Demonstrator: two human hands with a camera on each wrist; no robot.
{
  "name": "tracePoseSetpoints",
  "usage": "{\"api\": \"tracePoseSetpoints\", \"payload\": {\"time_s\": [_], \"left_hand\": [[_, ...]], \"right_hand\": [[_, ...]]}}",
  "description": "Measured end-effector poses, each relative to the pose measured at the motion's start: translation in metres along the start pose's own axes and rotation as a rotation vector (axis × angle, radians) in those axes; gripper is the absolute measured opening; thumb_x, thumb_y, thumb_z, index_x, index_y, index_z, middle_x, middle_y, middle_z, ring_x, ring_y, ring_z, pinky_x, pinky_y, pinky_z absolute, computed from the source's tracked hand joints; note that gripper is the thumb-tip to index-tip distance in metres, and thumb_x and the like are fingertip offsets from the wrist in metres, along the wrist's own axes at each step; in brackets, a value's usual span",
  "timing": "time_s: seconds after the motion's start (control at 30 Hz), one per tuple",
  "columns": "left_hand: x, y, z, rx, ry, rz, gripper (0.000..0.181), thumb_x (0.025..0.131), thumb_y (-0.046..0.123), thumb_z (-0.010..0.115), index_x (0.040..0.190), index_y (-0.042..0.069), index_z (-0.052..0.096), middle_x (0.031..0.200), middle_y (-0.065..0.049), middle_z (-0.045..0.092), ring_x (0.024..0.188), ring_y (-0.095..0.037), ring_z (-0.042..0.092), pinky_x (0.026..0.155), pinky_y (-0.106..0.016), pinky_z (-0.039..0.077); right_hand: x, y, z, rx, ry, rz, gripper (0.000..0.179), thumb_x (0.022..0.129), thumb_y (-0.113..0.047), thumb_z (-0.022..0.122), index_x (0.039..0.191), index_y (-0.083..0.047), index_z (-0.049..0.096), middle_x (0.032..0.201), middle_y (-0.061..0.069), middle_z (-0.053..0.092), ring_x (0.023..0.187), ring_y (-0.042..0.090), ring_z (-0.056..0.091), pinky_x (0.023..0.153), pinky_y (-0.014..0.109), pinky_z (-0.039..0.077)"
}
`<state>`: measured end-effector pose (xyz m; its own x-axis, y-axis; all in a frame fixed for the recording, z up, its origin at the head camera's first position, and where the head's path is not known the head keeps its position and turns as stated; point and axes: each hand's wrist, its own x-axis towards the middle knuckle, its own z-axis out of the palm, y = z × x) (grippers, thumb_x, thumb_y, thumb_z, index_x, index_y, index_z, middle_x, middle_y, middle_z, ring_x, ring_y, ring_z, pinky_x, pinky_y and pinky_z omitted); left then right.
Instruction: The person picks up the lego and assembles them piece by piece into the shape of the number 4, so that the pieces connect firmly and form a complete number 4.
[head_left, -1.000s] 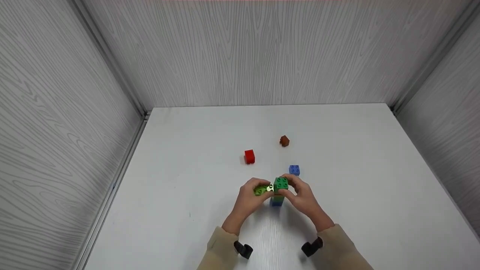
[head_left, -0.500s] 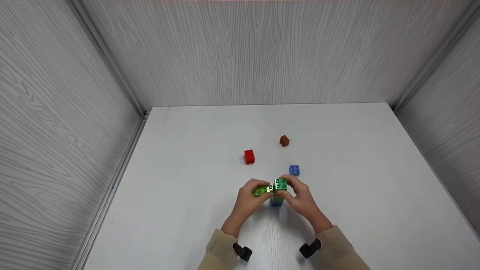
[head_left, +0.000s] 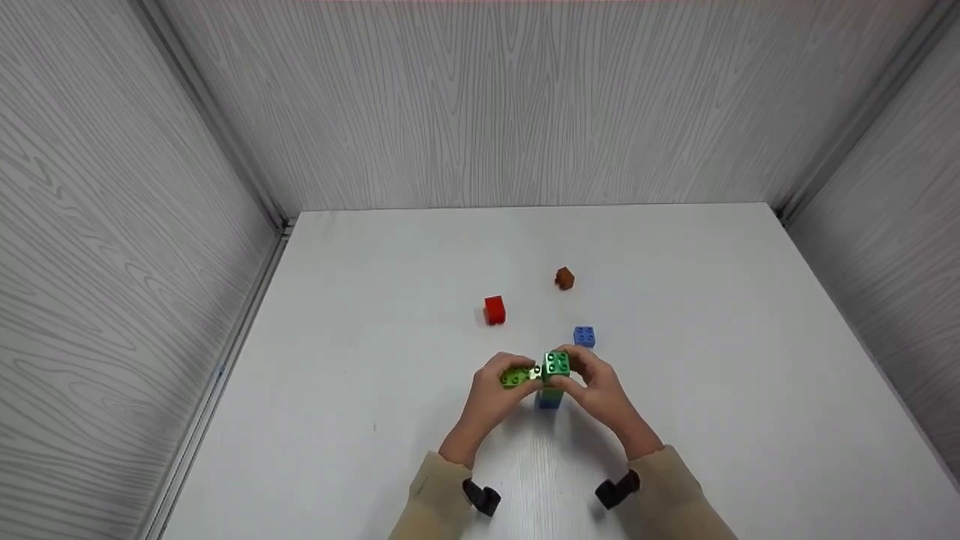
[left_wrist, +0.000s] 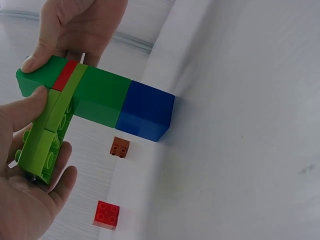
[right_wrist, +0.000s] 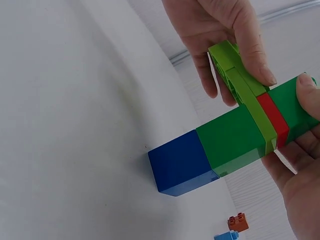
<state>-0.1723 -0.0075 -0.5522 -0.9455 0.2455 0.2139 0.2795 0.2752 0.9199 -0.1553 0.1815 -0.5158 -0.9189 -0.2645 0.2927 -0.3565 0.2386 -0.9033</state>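
A white tabletop (head_left: pixel 300 375) spreads under the fingers, walled by grey wood-grain panels (head_left: pixel 487 105). Nearest, two beige sleeves (head_left: pixel 437 491) lead to the hands, one black fitting (head_left: pixel 617 491) at each wrist. The left hand (head_left: pixel 486 401) pinches a long, studded lime-green plastic piece (left_wrist: pixel 37 142), thumb above and fingers curled beneath, probably to bear the overhang while it is pressed on. The right hand (head_left: pixel 609 401) pinches the glossy green plastic block (head_left: pixel 556 364) at the top of a stack, likely to steady the column. That stack stands between both sets of fingertips: one dark blue square block (left_wrist: pixel 146 110) lowest, one green plastic block (left_wrist: pixel 102 95) above it, the lime piece's inner end, one thin red layer (left_wrist: pixel 64 76), then the top block, making two green ones in all. How many parts form the lime piece is hard to tell, as is whether the stack touches the table. Three loose bricks lie beyond the fingers: one light blue four-stud brick (head_left: pixel 584 337) just past the right fingertips, one red brick (head_left: pixel 495 310) past the left ones, and one small brown brick (head_left: pixel 565 278) farthest off, beyond the blue.
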Motion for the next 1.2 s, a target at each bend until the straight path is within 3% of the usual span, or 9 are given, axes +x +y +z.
{"api": "tracePoseSetpoints", "payload": {"time_s": [0.17, 0.4, 0.63, 0.77, 0.93, 1.07, 1.2], "left_hand": [[0.0, -0.001, -0.002, 0.003, -0.005, -0.024, 0.035, 0.078, 0.029, 0.075, 0.106, 0.01, 0.066, 0.101, 0.005, 0.06, 0.092, -0.012, 0.054, 0.081, -0.029, 0.047], [0.002, -0.001, -0.008, -0.047, -0.059, -0.065, 0.036, 0.077, 0.031, 0.076, 0.108, 0.017, 0.065, 0.104, 0.007, 0.06, 0.095, -0.011, 0.054, 0.084, -0.03, 0.047], [0.014, -0.003, -0.023, -0.09, -0.102, 0.041, 0.029, 0.084, 0.024, 0.07, 0.11, 0.012, 0.064, 0.108, -0.004, 0.062, 0.102, -0.023, 0.056, 0.091, -0.043, 0.044], [0.028, -0.012, -0.032, -0.085, -0.053, 0.099, 0.026, 0.088, 0.021, 0.066, 0.11, 0.007, 0.063, 0.108, -0.009, 0.062, 0.101, -0.025, 0.057, 0.09, -0.045, 0.044], [0.054, -0.034, -0.036, 0.023, 0.08, 0.126, 0.026, 0.088, 0.02, 0.065, 0.108, 0.003, 0.063, 0.105, -0.013, 0.061, 0.097, -0.023, 0.057, 0.085, -0.042, 0.047], [0.071, -0.051, -0.035, 0.112, 0.164, 0.038, 0.031, 0.086, 0.018, 0.068, 0.109, -0.002, 0.061, 0.106, -0.015, 0.059, 0.099, -0.029, 0.055, 0.084, -0.043, 0.047], [0.083, -0.061, -0.033, 0.17, 0.197, -0.09, 0.039, 0.085, 0.018, 0.069, 0.114, -0.003, 0.056, 0.113, -0.017, 0.056, 0.106, -0.032, 0.052, 0.09, -0.04, 0.045]], "right_hand": [[0.001, 0.004, 0.002, 0.023, -0.033, 0.08, 0.037, 0.083, -0.003, 0.068, 0.116, 0.005, 0.054, 0.108, 0.01, 0.059, 0.099, 0.017, 0.056, 0.092, 0.044, 0.043], [-0.002, 0.004, 0.002, -0.013, -0.013, 0.161, 0.034, 0.082, -0.005, 0.069, 0.115, -0.002, 0.057, 0.106, 0.004, 0.061, 0.099, 0.017, 0.057, 0.094, 0.041, 0.042], [-0.004, 0.004, 0.001, -0.004, 0.019, 0.179, 0.034, 0.081, -0.002, 0.07, 0.113, -0.002, 0.058, 0.104, 0.005, 0.061, 0.099, 0.02, 0.058, 0.095, 0.044, 0.041], [-0.005, 0.004, 0.003, -0.009, 0.013, 0.215, 0.037, 0.081, -0.005, 0.071, 0.116, -0.002, 0.057, 0.106, 0.005, 0.061, 0.1, 0.019, 0.057, 0.096, 0.043, 0.041], [-0.005, 0.005, 0.003, 0.002, 0.028, 0.214, 0.038, 0.08, -0.003, 0.071, 0.116, -0.001, 0.057, 0.104, 0.005, 0.061, 0.097, 0.02, 0.057, 0.093, 0.045, 0.042], [-0.005, 0.006, 0.002, 0.019, 0.027, 0.204, 0.038, 0.079, -0.002, 0.071, 0.115, 0.0, 0.057, 0.103, 0.006, 0.061, 0.095, 0.021, 0.057, 0.09, 0.046, 0.043], [-0.004, 0.004, 0.004, 0.01, 0.023, 0.205, 0.038, 0.08, -0.003, 0.071, 0.114, -0.001, 0.057, 0.102, 0.005, 0.061, 0.094, 0.02, 0.057, 0.089, 0.046, 0.043]]}}
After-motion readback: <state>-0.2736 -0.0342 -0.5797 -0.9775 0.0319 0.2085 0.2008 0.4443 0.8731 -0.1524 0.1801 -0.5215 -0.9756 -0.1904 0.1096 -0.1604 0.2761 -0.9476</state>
